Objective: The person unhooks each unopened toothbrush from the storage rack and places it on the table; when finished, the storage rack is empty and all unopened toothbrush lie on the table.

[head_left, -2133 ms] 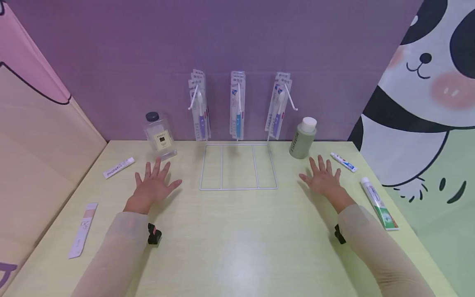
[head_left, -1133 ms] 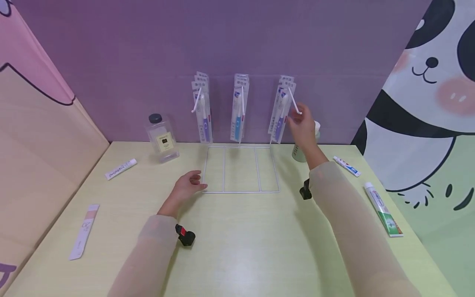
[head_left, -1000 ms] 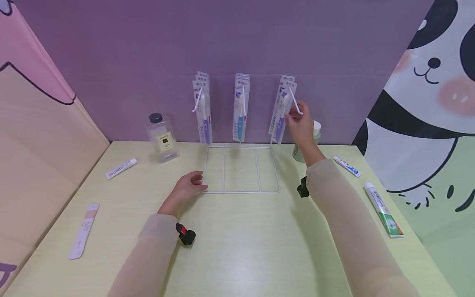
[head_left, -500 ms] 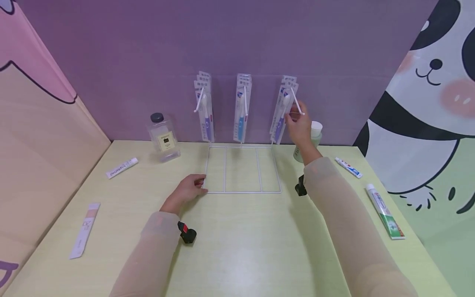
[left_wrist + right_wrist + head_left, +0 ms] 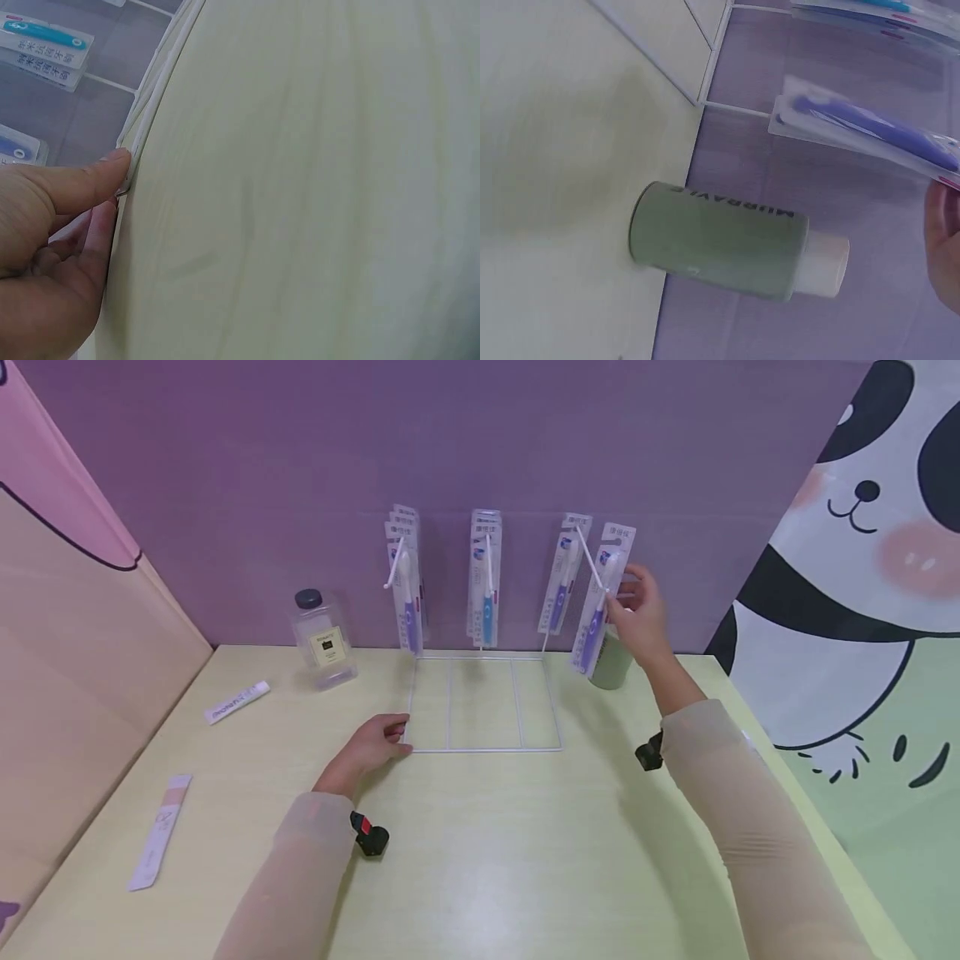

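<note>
My right hand (image 5: 639,614) pinches the edge of a packaged toothbrush (image 5: 600,602) with a purple handle, in front of the right hook of a white wire rack (image 5: 487,750). In the right wrist view that toothbrush (image 5: 885,135) stretches across the upper right, with only part of the hand (image 5: 945,244) showing. Another packaged toothbrush (image 5: 564,575) hangs on the right hook. My left hand (image 5: 369,745) grips the rack's front left corner. In the left wrist view, the thumb and a finger of the left hand (image 5: 60,225) close on the wire corner.
Packaged toothbrushes hang on the rack's left hook (image 5: 397,562) and middle hook (image 5: 489,560). A green bottle (image 5: 611,662) stands behind the held toothbrush. A clear bottle (image 5: 324,639), a small tube (image 5: 237,702) and a flat white packet (image 5: 161,833) lie or stand to the left.
My right hand has gone from open above the table to the right hook, then drawn a toothbrush rightward and nearer. My left hand has moved to the rack's corner and gripped it.
</note>
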A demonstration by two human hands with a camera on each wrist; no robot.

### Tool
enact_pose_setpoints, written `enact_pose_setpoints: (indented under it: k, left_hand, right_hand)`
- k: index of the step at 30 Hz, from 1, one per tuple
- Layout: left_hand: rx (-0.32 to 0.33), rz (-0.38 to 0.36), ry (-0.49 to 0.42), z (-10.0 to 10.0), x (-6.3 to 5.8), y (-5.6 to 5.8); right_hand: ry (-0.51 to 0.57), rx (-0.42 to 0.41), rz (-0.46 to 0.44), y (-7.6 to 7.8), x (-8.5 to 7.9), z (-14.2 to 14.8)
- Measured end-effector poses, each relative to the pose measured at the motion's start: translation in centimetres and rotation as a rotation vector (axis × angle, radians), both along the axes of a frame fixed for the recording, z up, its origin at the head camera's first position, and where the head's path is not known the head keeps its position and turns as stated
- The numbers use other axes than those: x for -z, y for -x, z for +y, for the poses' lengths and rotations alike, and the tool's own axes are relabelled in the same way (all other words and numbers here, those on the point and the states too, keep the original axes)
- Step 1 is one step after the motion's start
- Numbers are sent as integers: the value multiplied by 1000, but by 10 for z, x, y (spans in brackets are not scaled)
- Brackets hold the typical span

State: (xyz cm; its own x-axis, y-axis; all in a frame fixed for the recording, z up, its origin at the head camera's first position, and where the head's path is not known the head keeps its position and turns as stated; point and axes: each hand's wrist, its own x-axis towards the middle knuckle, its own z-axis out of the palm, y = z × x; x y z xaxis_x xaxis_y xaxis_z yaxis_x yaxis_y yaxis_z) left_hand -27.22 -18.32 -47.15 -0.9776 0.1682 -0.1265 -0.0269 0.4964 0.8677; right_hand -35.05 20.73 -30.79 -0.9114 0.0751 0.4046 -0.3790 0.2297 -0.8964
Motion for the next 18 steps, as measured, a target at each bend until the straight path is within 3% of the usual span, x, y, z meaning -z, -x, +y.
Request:
enact_pose_setpoints:
  k: [2,6,14,18]
  left_hand:
    - [-18,-27,3,0,0,0]
    - [-23,-22,3,1,-1,-1]
    - [-27,-30,11,1,-4,-3]
    - [-26,-35,17,3,-5,-3]
  right_hand:
    - [16,-50,-47,-10,5,9]
    - [1,-127,-200,-23,30,30]
    - [-31,-294,-562,-49,98,48]
    - [9,-331,-689,-56,121,53]
